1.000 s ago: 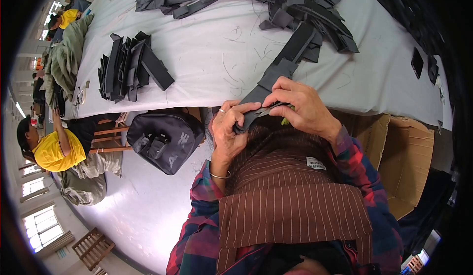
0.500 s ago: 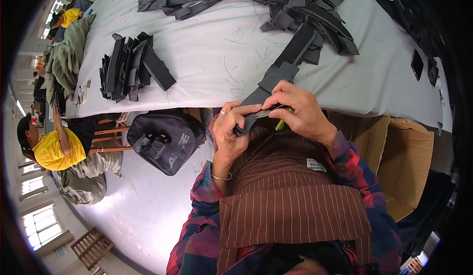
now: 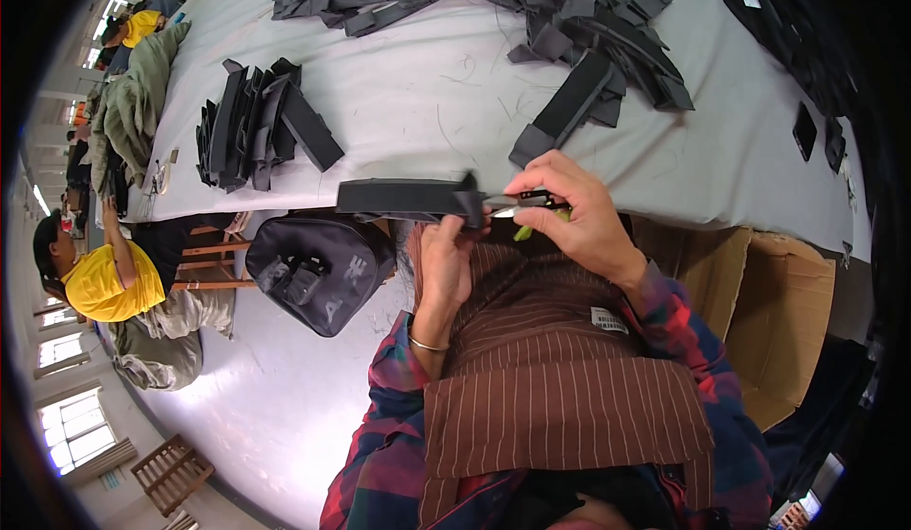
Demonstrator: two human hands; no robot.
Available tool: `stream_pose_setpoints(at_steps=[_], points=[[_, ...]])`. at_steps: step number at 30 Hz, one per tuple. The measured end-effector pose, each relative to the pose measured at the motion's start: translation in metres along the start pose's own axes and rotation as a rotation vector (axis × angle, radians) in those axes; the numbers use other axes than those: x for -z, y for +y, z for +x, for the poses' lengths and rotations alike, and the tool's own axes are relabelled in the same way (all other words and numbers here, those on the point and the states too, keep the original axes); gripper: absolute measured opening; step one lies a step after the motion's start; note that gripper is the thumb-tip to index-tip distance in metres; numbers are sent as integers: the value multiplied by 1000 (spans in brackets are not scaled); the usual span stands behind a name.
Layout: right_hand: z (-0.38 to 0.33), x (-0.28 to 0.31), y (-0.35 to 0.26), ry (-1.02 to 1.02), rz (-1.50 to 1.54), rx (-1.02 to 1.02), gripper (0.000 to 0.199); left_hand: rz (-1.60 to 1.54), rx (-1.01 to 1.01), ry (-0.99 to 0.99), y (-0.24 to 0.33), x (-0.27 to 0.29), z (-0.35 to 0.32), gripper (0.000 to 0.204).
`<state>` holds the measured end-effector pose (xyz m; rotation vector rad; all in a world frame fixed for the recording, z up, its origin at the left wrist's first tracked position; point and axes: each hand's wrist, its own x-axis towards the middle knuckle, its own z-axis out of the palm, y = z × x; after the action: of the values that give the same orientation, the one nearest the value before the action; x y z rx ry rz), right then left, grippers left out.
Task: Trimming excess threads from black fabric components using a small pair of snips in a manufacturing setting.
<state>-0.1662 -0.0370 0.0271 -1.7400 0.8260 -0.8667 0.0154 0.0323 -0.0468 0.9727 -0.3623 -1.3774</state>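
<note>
Compared with the earlier frame, the black strap piece (image 3: 408,198) now lies level, swung leftward off the worktop (image 3: 418,103). Left hand (image 3: 446,255) pinches its end; right hand (image 3: 579,212) grips small snips (image 3: 520,205) there. Trimming appears underway; heaps of black pieces (image 3: 588,18) remain.

Matt black fabric is seen in the strap piece (image 3: 408,196). Bright metal blades show on the snips (image 3: 525,204). The table (image 3: 418,103) is covered in smooth grey cloth.
</note>
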Motion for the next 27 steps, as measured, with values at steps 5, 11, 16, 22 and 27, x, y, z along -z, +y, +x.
stream_pose_setpoints(at_steps=[5, 11, 16, 22, 27], points=[[-9, -11, 13, -153, -197, -41, 48, 184, 87, -72, -5, 1, -1, 20], [-2, -13, 16, -27, -77, -9, 39, 163, 18, -224, 3, -4, 2, 41], [-8, -3, 25, -82, -81, -7, 26, 42, 179, -296, 19, -15, 1, 46], [-10, -9, 27, -15, -82, 92, 18, 34, 233, -200, 19, -23, 11, 33], [-6, -13, 29, 80, 11, -68, 12, 75, 189, -265, 14, -20, 10, 29]])
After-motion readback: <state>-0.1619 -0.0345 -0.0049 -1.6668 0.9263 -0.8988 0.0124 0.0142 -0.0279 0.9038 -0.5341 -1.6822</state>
